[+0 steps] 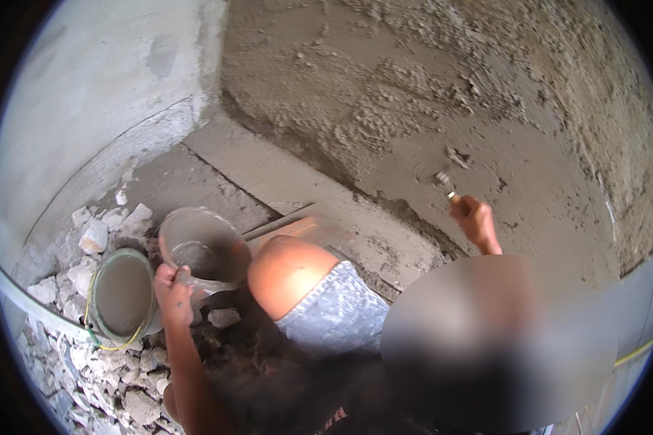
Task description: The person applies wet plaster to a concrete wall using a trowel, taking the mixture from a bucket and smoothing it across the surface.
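Observation:
My right hand (473, 221) is closed round the wooden handle of a brush (446, 181), whose grey-caked head is against or just over the wet, rough-plastered wall (406, 101). My left hand (174, 290) grips the near rim of a cement-smeared bucket (189, 221), which is tilted, with some grey mix inside. Just left of it stands a second bucket (123, 290) full of grey liquid, with a green rim and a yellow-green handle. My bare knee (286, 272) is bent beside the tilted bucket.
A pale wall (101, 72) meets the plastered wall at a corner. A concrete ledge (261, 167) runs below the plaster, with a wooden board (290, 228) beside my knee. Broken rubble (130, 399) lies around the buckets. A large blurred patch covers the lower right.

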`<state>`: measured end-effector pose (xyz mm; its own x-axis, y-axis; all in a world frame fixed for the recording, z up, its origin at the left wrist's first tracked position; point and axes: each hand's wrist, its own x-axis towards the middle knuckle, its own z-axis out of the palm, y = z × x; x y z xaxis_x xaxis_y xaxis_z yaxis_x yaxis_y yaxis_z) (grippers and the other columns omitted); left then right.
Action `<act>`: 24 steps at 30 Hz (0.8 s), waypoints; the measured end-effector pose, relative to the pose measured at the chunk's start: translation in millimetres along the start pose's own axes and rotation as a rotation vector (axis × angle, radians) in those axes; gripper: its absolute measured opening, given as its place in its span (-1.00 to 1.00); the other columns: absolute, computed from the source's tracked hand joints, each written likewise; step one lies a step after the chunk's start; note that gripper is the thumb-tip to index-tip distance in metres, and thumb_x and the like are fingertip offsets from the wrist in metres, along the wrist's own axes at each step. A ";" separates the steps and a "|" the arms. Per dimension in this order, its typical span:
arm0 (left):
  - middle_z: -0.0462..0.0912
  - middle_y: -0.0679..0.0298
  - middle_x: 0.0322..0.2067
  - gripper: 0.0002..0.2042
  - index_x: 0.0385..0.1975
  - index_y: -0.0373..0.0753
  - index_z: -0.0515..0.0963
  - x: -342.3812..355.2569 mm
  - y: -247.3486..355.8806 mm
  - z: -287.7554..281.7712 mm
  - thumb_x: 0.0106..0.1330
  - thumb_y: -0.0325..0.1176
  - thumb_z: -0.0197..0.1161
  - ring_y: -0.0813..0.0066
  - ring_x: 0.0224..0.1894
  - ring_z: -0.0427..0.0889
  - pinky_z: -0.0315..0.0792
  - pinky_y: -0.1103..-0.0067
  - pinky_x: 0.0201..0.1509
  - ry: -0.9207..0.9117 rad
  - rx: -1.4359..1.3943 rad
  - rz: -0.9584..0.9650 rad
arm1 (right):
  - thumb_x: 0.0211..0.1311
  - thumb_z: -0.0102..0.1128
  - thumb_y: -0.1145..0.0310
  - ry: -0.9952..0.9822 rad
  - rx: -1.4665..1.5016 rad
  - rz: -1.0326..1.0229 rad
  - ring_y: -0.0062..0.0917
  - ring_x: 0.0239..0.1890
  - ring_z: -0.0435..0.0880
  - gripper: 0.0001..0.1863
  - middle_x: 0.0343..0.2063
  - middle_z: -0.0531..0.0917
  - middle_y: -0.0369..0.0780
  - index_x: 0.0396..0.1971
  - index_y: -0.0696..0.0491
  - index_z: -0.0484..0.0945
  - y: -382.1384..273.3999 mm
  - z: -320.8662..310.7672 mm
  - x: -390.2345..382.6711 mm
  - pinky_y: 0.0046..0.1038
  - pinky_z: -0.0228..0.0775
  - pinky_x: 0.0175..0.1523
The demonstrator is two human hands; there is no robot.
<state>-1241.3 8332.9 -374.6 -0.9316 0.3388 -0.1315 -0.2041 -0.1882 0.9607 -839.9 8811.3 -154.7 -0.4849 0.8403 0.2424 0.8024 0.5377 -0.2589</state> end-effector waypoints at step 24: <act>0.44 0.46 -0.52 -0.77 -0.48 -0.14 0.40 28.3 3.5 37.8 0.36 -0.55 0.29 0.75 -0.56 0.33 0.21 0.69 -0.54 0.194 -0.081 -0.051 | 0.52 0.16 0.06 -1.250 0.302 -0.681 -0.32 -0.08 0.72 -0.56 -0.17 0.76 -0.11 0.04 0.17 0.63 -346.1 215.5 -8.1 -0.30 0.53 0.09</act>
<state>-1257.0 8376.7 -365.7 -0.9584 0.1670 -0.2315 -0.2685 -0.2520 0.9297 -1188.7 8633.3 -268.5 -0.8411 -0.1528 -0.5188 0.2719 0.7098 -0.6498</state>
